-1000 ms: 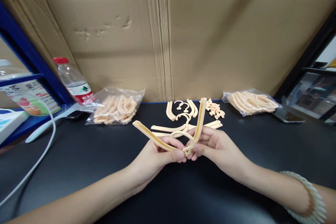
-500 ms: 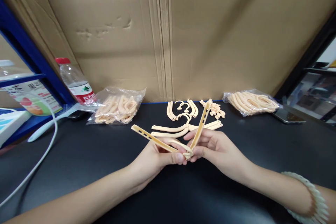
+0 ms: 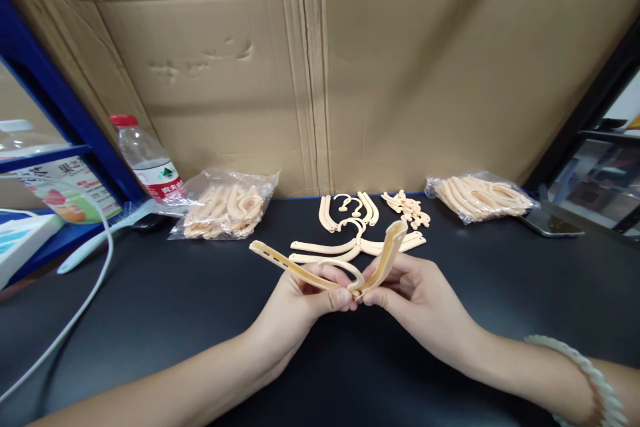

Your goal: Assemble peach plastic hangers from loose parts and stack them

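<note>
Near the middle of the black table, my left hand pinches a beige slotted hanger arm by its inner end, along with a curved hook. My right hand grips a second beige hanger arm, which points up and away to the right. The inner ends of the pieces meet between my fingertips, where fingers partly hide the joint. Just beyond, hanger pieces lie on the table around a hook.
Behind lie loose curved arms and a pile of small parts. Bagged pieces sit left and right, the latter beside a phone. A bottle, brush and white cable are at left.
The right hanger arm has tilted lower and turned, so its slots no longer show. The hook between my hands has swung more upright. The view has shifted slightly.
</note>
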Available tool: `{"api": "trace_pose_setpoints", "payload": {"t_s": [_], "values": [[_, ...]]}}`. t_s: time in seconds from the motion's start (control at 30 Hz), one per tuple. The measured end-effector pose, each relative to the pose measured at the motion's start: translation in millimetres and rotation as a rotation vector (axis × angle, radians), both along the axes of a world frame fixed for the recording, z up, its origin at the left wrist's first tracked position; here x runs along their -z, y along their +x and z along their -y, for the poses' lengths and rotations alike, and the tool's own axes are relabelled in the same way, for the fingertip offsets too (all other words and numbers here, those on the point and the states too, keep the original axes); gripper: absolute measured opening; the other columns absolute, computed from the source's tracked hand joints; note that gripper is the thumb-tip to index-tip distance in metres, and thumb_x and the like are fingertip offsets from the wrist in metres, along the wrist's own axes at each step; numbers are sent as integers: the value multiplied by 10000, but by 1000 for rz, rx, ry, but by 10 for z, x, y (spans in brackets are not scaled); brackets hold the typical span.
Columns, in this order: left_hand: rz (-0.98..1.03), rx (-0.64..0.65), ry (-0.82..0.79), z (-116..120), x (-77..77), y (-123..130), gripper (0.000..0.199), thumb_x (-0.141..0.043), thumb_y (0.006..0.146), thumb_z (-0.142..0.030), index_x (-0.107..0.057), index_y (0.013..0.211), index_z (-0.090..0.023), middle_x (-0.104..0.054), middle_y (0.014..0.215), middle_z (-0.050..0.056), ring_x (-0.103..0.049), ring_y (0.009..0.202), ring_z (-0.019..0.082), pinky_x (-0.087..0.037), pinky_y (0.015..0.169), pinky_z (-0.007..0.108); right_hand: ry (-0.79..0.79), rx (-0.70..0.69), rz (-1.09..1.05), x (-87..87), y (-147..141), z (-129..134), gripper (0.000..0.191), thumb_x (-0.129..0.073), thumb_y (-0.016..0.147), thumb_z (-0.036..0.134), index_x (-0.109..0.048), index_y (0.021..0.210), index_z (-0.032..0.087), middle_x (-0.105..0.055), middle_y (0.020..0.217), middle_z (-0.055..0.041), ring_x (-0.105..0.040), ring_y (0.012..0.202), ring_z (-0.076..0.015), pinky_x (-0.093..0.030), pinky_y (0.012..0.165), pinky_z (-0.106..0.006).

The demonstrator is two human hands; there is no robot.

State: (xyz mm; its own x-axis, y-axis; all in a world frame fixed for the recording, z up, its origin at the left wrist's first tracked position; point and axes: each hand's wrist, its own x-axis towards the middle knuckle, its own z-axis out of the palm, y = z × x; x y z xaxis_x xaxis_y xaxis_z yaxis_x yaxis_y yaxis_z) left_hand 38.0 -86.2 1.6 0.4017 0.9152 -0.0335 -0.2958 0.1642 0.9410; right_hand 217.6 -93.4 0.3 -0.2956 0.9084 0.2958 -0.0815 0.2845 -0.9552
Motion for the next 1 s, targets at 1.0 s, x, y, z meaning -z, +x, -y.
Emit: {"api": "trace_pose_setpoints", "payload": {"t_s": [1.0], "values": [[-162, -169, 21, -319, -266, -412, 210, -802, 686, -173, -657, 835, -149, -711, 787, 45, -671, 778, 130, -530, 722, 162, 192, -11, 800, -517, 1132, -583, 245, -738, 744, 392, -605, 723, 187, -659, 699, -24, -621, 627, -161, -472, 548, -262]]}}
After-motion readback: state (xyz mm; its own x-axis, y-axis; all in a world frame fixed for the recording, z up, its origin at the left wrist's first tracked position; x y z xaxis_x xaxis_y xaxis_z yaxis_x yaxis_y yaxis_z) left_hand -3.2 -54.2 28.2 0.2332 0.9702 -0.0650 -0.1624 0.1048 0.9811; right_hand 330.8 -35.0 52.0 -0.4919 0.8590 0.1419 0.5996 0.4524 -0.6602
